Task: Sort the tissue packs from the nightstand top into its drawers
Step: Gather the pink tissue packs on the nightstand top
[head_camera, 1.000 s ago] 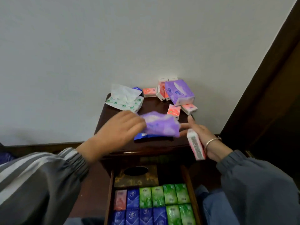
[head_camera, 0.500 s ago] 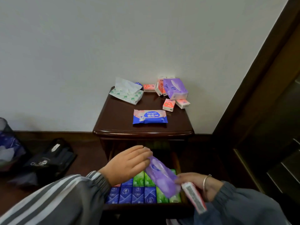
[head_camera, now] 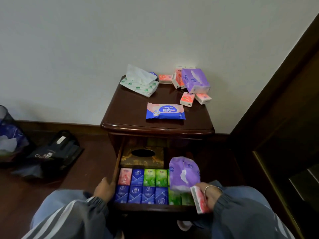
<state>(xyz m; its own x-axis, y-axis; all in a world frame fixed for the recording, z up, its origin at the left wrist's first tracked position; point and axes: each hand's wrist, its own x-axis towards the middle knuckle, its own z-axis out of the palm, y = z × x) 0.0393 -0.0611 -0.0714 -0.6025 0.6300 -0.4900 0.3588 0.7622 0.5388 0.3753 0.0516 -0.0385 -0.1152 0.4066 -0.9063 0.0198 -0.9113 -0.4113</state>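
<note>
The nightstand (head_camera: 131,107) has its top drawer (head_camera: 116,167) pulled out. Inside lie a brown tissue box (head_camera: 142,160) and rows of small pink, blue (head_camera: 137,176) and green (head_camera: 149,176) packs. My left hand (head_camera: 103,188) grips the drawer's left wall. My right hand (head_camera: 209,195) holds a small pink pack (head_camera: 200,201) at the drawer's front right corner. A soft purple pack (head_camera: 183,176) stands in the drawer's right side, against that hand. On top remain a white-green pack (head_camera: 139,84), a blue wipes pack (head_camera: 165,111), a purple pack (head_camera: 195,81) and several small pink packs (head_camera: 187,99).
A black bag (head_camera: 53,155) lies on the wooden floor to the left, with a mesh bin (head_camera: 7,133) beyond it. A dark wooden door frame (head_camera: 276,100) stands close on the right. My knees sit just in front of the drawer.
The purple pack came down from the nightstand top into the drawer's right side. My left hand let go of it and moved to the drawer's left wall. My right hand dropped to the drawer front.
</note>
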